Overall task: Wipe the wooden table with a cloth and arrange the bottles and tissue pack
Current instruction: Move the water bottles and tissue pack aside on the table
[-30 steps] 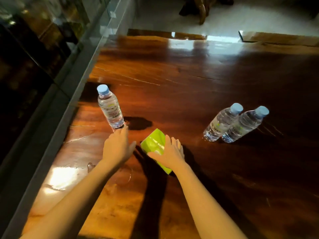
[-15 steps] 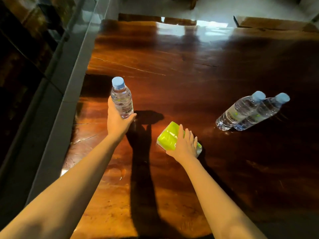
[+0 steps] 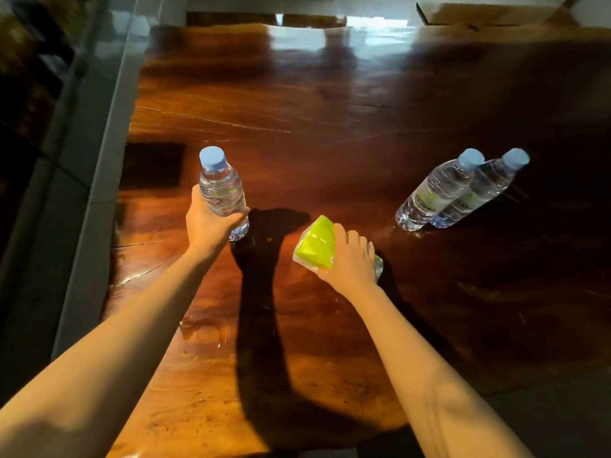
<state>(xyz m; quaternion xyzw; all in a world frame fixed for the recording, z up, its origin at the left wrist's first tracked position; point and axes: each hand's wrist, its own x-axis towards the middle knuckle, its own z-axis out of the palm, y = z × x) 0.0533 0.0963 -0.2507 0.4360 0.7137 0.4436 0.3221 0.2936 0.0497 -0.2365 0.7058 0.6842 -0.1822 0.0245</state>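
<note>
The wooden table [image 3: 330, 133] is dark, glossy and reddish-brown, and it fills most of the view; a pale ledge [image 3: 99, 180] runs along its left edge. Two bare forearms reach over it from the near side. The left hand [image 3: 206, 223] is wrapped around the lower part of a clear water bottle [image 3: 222, 190] with a light blue cap, upright near the left edge — whether its base touches the wood I cannot tell. The right hand [image 3: 350, 262] grasps the lime-green tissue pack [image 3: 315, 247] from above, near the middle, tilted. Two more water bottles [image 3: 459, 190] stand well apart to the right, touching each other side by side.
</note>
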